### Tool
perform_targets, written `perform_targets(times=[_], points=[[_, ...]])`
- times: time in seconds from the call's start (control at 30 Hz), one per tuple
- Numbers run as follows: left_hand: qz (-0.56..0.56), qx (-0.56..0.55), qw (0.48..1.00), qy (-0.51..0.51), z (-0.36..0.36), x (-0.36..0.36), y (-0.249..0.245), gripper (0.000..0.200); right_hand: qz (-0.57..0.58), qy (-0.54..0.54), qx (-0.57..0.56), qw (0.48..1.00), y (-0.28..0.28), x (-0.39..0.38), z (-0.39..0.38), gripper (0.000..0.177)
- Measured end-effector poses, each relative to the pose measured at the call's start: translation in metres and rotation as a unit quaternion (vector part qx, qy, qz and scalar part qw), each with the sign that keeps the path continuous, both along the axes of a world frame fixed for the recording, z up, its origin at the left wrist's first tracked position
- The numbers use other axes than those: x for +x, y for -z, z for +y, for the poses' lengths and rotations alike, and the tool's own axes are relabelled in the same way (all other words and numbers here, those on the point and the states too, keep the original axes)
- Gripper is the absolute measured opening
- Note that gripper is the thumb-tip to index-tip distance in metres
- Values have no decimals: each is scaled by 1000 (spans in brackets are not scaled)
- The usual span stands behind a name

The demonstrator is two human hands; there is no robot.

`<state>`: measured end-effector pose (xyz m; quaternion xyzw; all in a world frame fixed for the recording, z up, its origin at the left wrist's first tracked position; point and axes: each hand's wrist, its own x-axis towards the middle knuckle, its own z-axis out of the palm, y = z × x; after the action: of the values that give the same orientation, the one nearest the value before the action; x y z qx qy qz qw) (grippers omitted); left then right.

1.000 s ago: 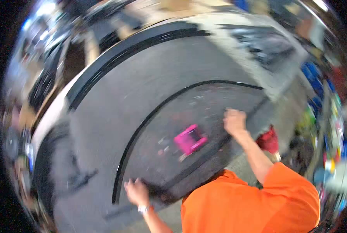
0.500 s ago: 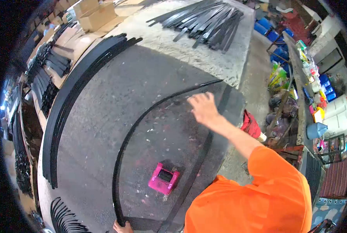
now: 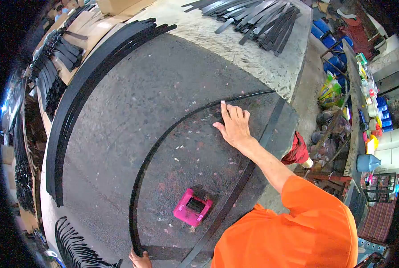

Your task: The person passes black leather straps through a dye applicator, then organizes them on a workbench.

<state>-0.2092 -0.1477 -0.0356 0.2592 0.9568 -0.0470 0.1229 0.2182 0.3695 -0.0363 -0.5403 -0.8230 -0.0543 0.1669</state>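
A long thin black strip point(image 3: 157, 144) lies in a curve on the dark work surface. Its near end is held by my left hand point(image 3: 140, 260), whose fingers close on it at the bottom edge of the view. Partway along the far stretch, my right hand point(image 3: 236, 127) has its fingers spread, with the index fingertip at the strip and no grip on it. Inside the curve sits a pink tool point(image 3: 193, 207) with a dark middle. A flat dark band point(image 3: 235, 192) runs along the near side of the surface.
Stacked black strips point(image 3: 81, 91) curve along the left edge. More strips point(image 3: 264, 20) lie fanned at the top, and thin curved ones point(image 3: 76, 245) at lower left. A red cloth point(image 3: 296, 149) is right of the surface. Farther right stands a cluttered bench point(image 3: 353, 107).
My right hand has spread its fingers and come down beside the strip, its index fingertip now at it. The far strip end appears farther right. My left hand still holds the near end.
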Motion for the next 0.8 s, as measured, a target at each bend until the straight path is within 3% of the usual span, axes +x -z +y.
perform_targets(times=[0.07,0.17,0.47,0.53,0.67,0.77,0.8], points=[[54,20,996,67,-40,-23,38,74,1,-11,0,1000,0,-8,1,75],[5,-38,999,-20,2,1,0,78,12,-37,0,999,4,-23,0,75],[-64,-9,998,-20,11,-5,-12,74,49,-133,-41,989,0,-91,-20,75],[-27,-13,999,-42,23,9,-18,73,58,-174,-34,982,3,-104,-26,75],[35,14,999,-22,16,14,-11,70,52,-172,-43,983,0,-106,-27,74],[-57,-9,998,-38,14,-2,-12,73,29,-130,-22,991,-5,-84,-19,74],[-40,-20,998,-34,16,-1,-13,74,29,-108,-39,993,-4,-73,-14,74]])
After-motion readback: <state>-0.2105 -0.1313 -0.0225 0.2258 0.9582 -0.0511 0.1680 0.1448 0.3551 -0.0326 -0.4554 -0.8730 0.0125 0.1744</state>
